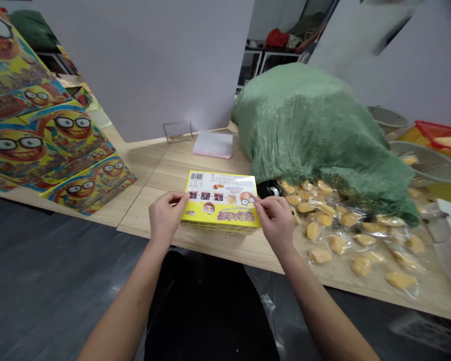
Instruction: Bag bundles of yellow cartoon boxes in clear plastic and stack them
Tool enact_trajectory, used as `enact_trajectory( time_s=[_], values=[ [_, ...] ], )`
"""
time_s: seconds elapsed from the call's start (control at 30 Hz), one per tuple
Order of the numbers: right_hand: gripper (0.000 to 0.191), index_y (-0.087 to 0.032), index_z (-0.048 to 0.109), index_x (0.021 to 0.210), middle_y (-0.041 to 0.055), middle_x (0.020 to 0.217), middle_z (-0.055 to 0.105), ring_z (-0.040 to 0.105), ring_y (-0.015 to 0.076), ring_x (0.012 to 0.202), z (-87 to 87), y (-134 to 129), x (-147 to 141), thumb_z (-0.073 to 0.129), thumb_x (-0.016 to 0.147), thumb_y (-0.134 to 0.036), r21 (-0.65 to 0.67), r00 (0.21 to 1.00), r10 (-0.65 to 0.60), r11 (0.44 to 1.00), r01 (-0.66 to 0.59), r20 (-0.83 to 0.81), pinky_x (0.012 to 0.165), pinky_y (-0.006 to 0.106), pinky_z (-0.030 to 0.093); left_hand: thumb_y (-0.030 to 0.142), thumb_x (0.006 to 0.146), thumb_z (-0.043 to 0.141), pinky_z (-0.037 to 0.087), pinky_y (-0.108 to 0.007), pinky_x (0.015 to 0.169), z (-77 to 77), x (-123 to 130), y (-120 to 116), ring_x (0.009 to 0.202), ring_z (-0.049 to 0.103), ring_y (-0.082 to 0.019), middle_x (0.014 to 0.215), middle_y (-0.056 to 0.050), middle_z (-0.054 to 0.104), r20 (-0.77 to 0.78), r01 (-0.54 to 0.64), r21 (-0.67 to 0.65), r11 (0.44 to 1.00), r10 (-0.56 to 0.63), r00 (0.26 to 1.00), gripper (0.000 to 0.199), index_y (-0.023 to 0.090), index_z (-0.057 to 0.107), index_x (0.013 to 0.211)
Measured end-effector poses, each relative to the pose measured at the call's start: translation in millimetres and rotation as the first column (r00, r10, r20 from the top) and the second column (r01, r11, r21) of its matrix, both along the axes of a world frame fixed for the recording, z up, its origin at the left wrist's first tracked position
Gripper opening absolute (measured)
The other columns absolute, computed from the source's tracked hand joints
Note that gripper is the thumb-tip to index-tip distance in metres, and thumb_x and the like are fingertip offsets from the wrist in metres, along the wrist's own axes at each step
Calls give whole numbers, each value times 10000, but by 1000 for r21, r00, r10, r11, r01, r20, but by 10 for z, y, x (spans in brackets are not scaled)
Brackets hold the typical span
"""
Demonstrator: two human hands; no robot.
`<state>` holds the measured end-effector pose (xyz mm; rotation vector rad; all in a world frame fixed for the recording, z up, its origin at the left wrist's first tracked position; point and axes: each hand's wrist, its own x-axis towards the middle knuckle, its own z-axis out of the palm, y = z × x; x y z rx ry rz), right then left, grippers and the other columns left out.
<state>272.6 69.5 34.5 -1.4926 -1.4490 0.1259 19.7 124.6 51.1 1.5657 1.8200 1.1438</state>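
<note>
A yellow and white printed cardboard box (222,199) lies near the table's front edge, its lettering upside down to me and a barcode at its far left corner. At its left edge, my left hand (165,215) is closed, thumb and fingertips pinched on the rim. On the opposite side my right hand (277,220) pinches the right edge in the same way. Whether a thin clear film lies between the fingertips and the box, I cannot tell. Behind the box rests a flat stack of whitish sheets with a pink edge (212,145).
Stacked printed boxes (74,150) stand at left. A wire stand (178,132) sits by a pale partition (146,60). Right of the box, a big green sack (315,125) spills several clear-wrapped yellow pieces (338,244). Baskets (424,160) and a white carton (449,240) are far right.
</note>
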Motion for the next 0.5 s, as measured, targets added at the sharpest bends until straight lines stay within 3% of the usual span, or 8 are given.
enact_trajectory(
  time_s=[0.23,0.5],
  values=[
    [135,-183,622,721,57,888,532,602,152,807,-29,26,-37,587,831,-254,-1,997,-17,1000,17,-69,613,274,577,359,736,631,499,-227,618,-31,60,-38,688,665,-156,770,-14,726,29,-25,32,999,24,999,198,182,714,760],
    [152,-164,603,707,101,1007,476,580,184,876,-61,84,-5,595,796,-287,-75,996,-37,997,30,-87,616,312,569,313,768,594,520,-254,716,-28,99,-59,725,660,-153,793,-17,709,-63,-12,97,995,18,998,161,184,687,747]
  ],
)
